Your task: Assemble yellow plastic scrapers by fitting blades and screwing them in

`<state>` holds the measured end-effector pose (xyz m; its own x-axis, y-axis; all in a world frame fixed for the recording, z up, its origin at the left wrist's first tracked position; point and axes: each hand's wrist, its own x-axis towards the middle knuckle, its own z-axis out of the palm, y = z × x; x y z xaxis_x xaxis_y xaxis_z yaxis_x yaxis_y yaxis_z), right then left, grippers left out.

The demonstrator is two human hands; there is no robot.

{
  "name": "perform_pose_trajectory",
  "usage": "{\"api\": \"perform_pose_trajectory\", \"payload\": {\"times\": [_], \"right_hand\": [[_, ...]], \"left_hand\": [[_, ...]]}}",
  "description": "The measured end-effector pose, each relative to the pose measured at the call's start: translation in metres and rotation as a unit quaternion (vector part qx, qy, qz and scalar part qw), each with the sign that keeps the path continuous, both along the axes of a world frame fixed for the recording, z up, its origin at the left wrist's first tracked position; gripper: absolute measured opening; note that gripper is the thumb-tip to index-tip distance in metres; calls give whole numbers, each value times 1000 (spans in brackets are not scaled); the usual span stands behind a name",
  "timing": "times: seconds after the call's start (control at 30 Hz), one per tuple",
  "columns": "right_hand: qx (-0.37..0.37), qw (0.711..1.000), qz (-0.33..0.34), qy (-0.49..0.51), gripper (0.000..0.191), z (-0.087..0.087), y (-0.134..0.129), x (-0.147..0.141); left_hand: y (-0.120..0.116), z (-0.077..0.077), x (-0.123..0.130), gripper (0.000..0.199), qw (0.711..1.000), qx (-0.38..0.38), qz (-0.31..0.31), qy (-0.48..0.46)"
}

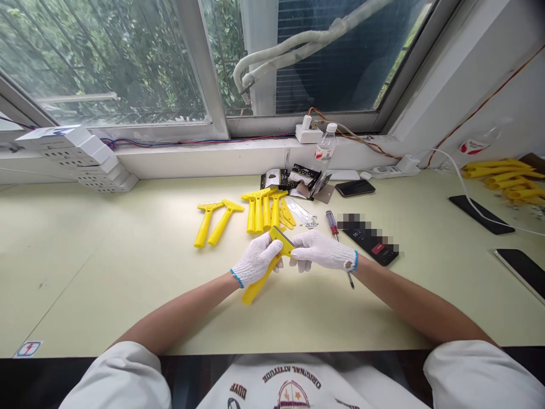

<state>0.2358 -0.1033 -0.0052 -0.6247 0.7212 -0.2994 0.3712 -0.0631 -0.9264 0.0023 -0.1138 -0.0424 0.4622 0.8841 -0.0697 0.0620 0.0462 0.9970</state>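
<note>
A yellow plastic T-shaped scraper sits between the person's hands, held just above the pale green tabletop, its handle slanting down and left and its wide head up at the centre. The left hand, in a white knit glove with a blue cuff, is closed around the handle just below the head. The right hand, gloved alike, reaches in from the other side, its fingers pressed on the head, pinching it.

Just ahead lie a bunch of matching yellow scrapers, thin silver metal blades and a scatter of tiny silver screws. A red-handled screwdriver lies beside the right wrist.
</note>
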Motion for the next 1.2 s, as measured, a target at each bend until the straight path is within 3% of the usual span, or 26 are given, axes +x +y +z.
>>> {"api": "perform_pose_trajectory", "payload": {"times": [0.13,0.23,0.3,0.37,0.43,0.5,0.6,0.73,0.87,1.03,1.2], "right_hand": [[-71,996,44,-7,34,16,11,16],[64,988,-40,-133,36,22,24,32],[210,941,-91,-248,36,21,34,44],[311,881,-101,-341,36,15,45,56],[343,845,-94,-399,35,8,55,66],[348,831,-82,-427,36,0,63,72],[360,825,-61,-432,36,-13,70,73],[371,842,-27,-390,31,-25,73,65],[368,855,12,-366,27,-24,72,66],[340,844,74,-408,19,-20,69,70],[319,831,44,-453,24,-27,68,63]], "left_hand": [[1,-3,0,33,999,-46,-10,-19],[1,-9,2,35,993,-108,-8,-57],[-1,-15,5,37,985,-149,-6,-90],[-2,-20,6,40,977,-182,1,-115],[-2,-26,7,40,971,-201,9,-130],[-2,-29,7,40,969,-210,10,-133],[-2,-31,7,40,969,-211,-5,-129],[-3,-27,8,39,974,-193,-42,-112],[-3,-22,7,41,974,-193,-63,-99],[-3,-23,7,42,975,-190,-69,-94],[-3,-27,7,45,977,-175,-82,-88]]}}
